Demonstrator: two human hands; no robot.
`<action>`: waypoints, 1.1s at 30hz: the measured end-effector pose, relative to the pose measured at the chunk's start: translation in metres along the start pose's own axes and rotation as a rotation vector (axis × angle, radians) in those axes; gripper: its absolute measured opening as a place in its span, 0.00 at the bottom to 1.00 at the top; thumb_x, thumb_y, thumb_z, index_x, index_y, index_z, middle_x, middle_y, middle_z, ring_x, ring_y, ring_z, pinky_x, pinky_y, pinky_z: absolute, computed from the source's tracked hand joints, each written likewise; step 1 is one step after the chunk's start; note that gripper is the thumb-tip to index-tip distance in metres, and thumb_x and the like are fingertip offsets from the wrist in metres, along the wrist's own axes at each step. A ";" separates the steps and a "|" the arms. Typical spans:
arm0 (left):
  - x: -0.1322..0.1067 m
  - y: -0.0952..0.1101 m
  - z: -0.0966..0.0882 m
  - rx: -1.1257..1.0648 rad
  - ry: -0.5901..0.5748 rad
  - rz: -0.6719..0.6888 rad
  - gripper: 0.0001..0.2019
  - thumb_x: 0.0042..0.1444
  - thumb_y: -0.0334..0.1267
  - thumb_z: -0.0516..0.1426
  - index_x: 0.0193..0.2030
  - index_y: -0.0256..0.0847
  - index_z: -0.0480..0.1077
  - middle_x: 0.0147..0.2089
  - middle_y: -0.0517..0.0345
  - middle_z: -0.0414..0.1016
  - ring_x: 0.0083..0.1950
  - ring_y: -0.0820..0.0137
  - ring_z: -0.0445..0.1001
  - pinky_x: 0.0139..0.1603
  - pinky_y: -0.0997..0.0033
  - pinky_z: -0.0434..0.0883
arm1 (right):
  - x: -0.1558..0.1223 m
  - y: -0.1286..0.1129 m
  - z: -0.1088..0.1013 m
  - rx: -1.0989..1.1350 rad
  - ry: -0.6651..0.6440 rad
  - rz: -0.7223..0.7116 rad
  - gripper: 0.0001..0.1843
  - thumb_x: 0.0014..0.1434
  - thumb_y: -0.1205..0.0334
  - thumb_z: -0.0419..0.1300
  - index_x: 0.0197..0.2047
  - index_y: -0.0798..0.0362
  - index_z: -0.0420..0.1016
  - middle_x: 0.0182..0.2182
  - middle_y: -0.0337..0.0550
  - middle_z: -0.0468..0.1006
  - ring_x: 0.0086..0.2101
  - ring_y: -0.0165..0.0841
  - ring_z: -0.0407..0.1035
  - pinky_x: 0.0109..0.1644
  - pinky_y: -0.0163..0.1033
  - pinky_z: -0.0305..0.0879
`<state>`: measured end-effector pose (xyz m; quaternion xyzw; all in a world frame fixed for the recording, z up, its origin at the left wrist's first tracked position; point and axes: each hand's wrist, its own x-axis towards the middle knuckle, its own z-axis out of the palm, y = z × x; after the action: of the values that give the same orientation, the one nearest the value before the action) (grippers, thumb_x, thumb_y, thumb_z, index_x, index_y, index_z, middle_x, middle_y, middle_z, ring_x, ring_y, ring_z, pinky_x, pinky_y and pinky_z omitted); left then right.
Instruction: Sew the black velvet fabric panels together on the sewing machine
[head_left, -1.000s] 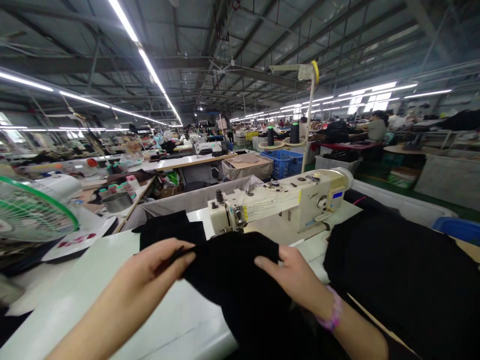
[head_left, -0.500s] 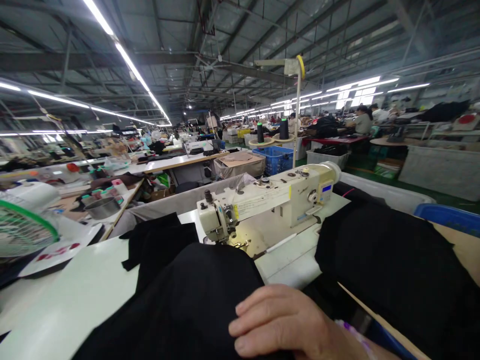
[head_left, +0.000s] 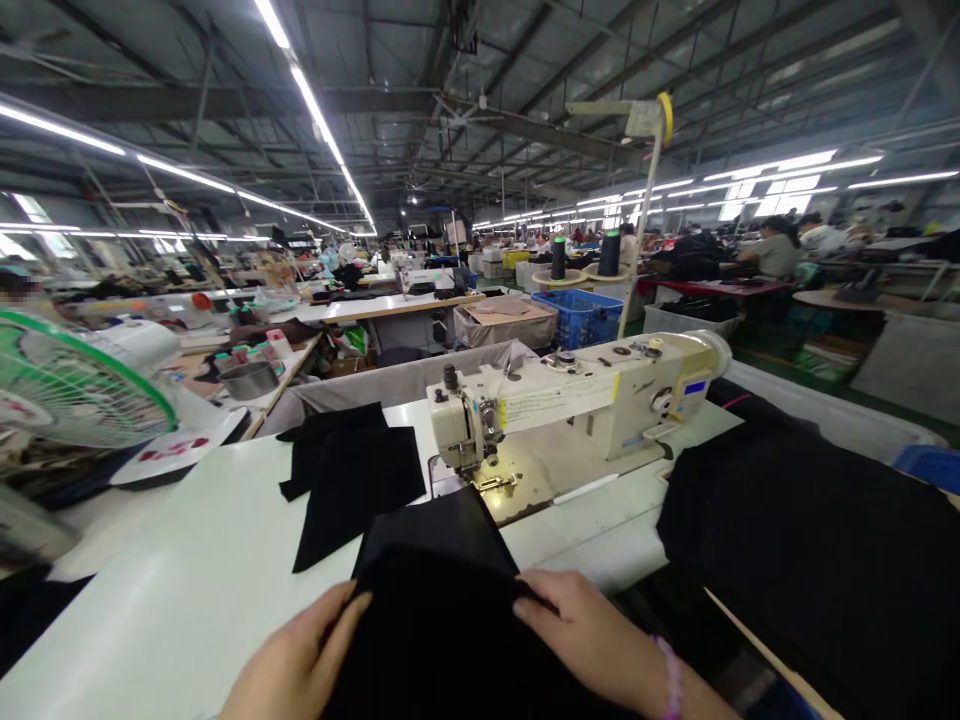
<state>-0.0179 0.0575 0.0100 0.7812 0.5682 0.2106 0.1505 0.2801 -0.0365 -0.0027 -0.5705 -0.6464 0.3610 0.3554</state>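
Observation:
A piece of black fabric (head_left: 435, 620) spreads in front of me, its far end reaching the needle area of a cream sewing machine (head_left: 555, 400). My left hand (head_left: 307, 640) pinches its left edge between thumb and fingers. At the opposite edge, my right hand (head_left: 574, 620), with a purple bracelet on the wrist, grips the same fabric. More cut black pieces (head_left: 360, 490) lie on the white table (head_left: 202, 560), left of the machine. The fabric's near end runs out of view at the bottom.
A green fan (head_left: 82, 385) stands at the left. Black fabric (head_left: 810, 540) is heaped at the right beside the machine. Behind are thread cones (head_left: 558, 260) on a stand, a blue basket (head_left: 581, 315) and a metal pot (head_left: 249, 380). Other people sit farther back.
My left hand has come into view, holding the fabric's left edge. My right hand, earlier lying flat on the fabric, now grips its right edge. The view has turned left.

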 end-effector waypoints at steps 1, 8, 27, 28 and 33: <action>0.016 0.007 -0.002 0.101 -0.066 -0.037 0.18 0.59 0.50 0.49 0.42 0.48 0.78 0.41 0.55 0.85 0.42 0.53 0.84 0.45 0.57 0.78 | 0.013 -0.001 0.002 -0.045 0.048 -0.009 0.12 0.67 0.62 0.55 0.39 0.53 0.80 0.32 0.38 0.82 0.34 0.34 0.76 0.38 0.33 0.67; 0.067 0.019 0.029 0.598 0.002 -0.026 0.19 0.67 0.38 0.43 0.45 0.34 0.74 0.50 0.38 0.77 0.49 0.52 0.78 0.44 0.59 0.75 | 0.081 0.016 0.041 -0.313 0.249 -0.101 0.10 0.62 0.73 0.57 0.41 0.55 0.79 0.50 0.51 0.78 0.52 0.42 0.71 0.59 0.45 0.64; 0.012 0.014 -0.003 -0.475 0.337 -0.030 0.22 0.51 0.62 0.59 0.41 0.48 0.79 0.58 0.54 0.77 0.60 0.51 0.75 0.64 0.50 0.70 | 0.075 0.019 0.027 0.207 0.259 -0.142 0.19 0.71 0.53 0.51 0.50 0.56 0.76 0.39 0.46 0.82 0.41 0.38 0.77 0.47 0.43 0.73; 0.008 0.017 -0.006 -0.474 0.351 -0.047 0.23 0.50 0.64 0.59 0.38 0.48 0.80 0.57 0.54 0.78 0.59 0.51 0.76 0.64 0.49 0.69 | 0.071 0.013 0.023 0.273 0.262 -0.157 0.20 0.71 0.51 0.51 0.51 0.56 0.76 0.41 0.47 0.82 0.43 0.39 0.76 0.50 0.44 0.73; -0.002 0.029 -0.013 -0.405 0.409 -0.060 0.19 0.50 0.61 0.61 0.35 0.49 0.81 0.50 0.56 0.81 0.52 0.55 0.79 0.65 0.50 0.69 | 0.039 0.001 0.008 0.245 0.599 -0.292 0.12 0.65 0.54 0.61 0.44 0.50 0.83 0.47 0.49 0.80 0.50 0.41 0.73 0.59 0.45 0.68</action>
<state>-0.0013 0.0471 0.0348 0.6594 0.5560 0.4683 0.1918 0.2694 0.0017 -0.0055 -0.5056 -0.5402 0.1980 0.6429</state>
